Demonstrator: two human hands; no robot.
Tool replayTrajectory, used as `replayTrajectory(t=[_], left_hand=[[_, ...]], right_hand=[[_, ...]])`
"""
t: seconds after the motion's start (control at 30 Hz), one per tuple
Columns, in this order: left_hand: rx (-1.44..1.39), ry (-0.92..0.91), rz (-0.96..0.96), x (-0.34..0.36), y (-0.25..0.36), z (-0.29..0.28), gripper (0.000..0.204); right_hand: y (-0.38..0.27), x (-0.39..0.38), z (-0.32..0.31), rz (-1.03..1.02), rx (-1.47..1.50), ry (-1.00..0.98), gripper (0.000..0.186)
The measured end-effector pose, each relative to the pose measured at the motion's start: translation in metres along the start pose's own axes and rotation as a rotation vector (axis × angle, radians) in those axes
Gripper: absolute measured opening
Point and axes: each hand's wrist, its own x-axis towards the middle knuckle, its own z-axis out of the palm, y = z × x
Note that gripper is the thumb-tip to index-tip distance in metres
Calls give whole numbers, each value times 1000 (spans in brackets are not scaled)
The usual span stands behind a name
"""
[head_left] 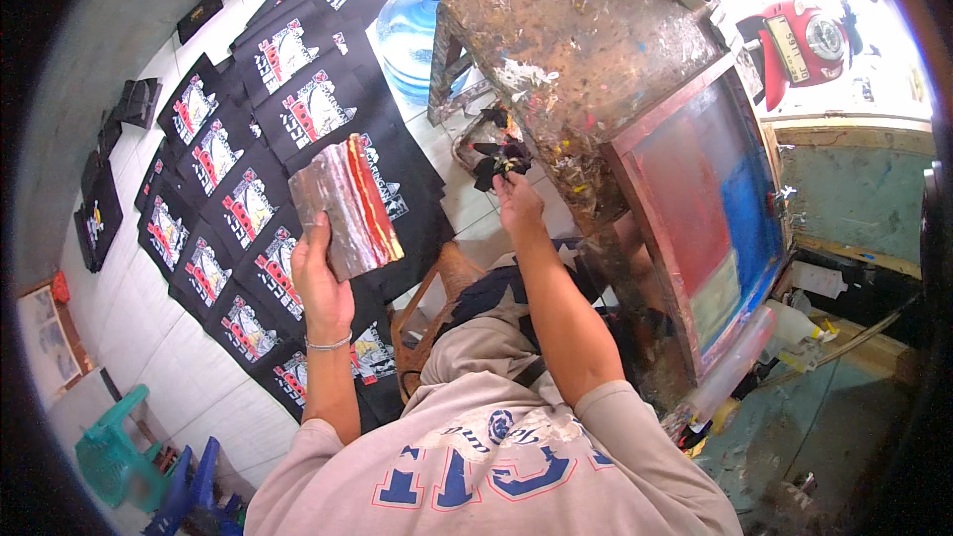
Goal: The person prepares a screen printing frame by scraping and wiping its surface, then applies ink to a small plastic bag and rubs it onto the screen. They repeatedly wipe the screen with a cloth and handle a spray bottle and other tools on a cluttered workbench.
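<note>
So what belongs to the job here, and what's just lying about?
Likely the job: grey paint-streaked block in left hand; crumpled black bundle at right hand; framed mesh screen; black printed sheets.
Likely lying about: round blue bottle; green plastic chair; red motorcycle.

"What's hidden?"
"Most fingers of the left hand (324, 286), behind the paint-streaked block (338, 203)."
"And the bench (566, 10)?"
"The view's top edge cuts it off, and it covers part of the water jug (403, 40)."
</note>
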Motion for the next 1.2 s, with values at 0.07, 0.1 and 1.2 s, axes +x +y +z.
replayTrajectory(t=[0.07,0.1,1.2], left_hand=[[17,27,6,-2,0,6,30],[29,13,0,0,-1,10,30],[582,-222,69,7,-8,44,32]], right_hand=[[-52,-6,34,407,681,277,31],[-68,-15,41,373,649,270,29],[-281,-151,46,-613,-689,-561,24]])
